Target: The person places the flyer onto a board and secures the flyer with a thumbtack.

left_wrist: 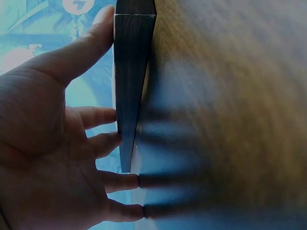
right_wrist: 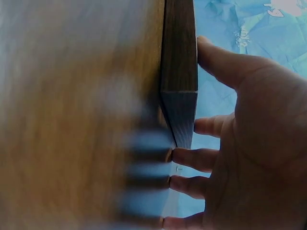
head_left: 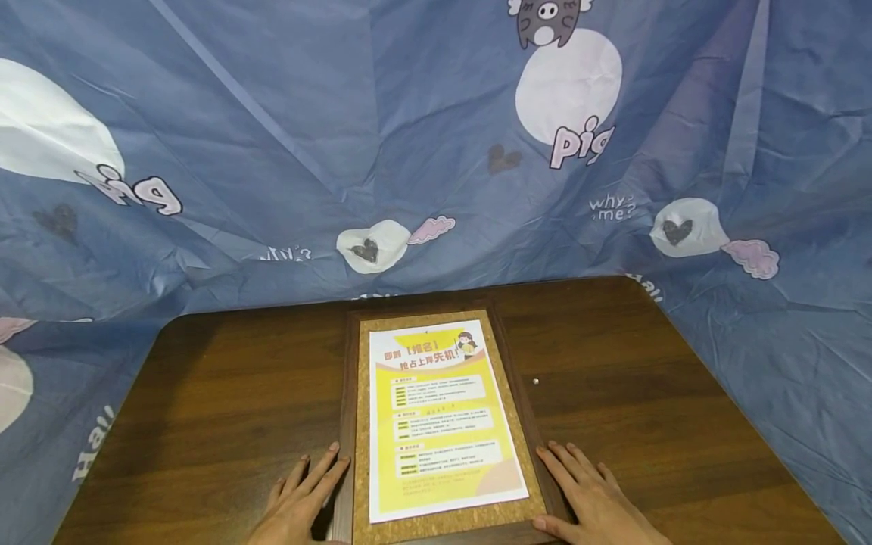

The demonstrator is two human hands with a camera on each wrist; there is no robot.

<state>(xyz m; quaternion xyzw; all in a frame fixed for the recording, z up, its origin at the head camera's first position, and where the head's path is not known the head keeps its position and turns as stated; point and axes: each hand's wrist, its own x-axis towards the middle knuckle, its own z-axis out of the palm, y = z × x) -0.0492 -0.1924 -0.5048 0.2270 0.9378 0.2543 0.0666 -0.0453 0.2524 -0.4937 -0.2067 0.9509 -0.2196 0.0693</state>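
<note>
A cork board (head_left: 362, 424) in a dark wooden frame lies flat on the table, with a yellow and white printed poster (head_left: 443, 424) on it. My left hand (head_left: 300, 499) lies at the board's lower left edge, fingers spread. In the left wrist view, its thumb and two fingertips touch the frame (left_wrist: 129, 62); the other two fingertips rest on the table. At the lower right corner is my right hand (head_left: 593, 496), its thumb on the frame (right_wrist: 180, 52) and the index finger against the side. Its other fingertips touch the table. Neither hand curls round the board.
The brown wooden table (head_left: 627, 356) has rounded far corners. A tiny pale object (head_left: 535, 381), too small to identify, lies right of the board. Behind and beside the table hangs a blue cloth (head_left: 286, 151) with pig prints.
</note>
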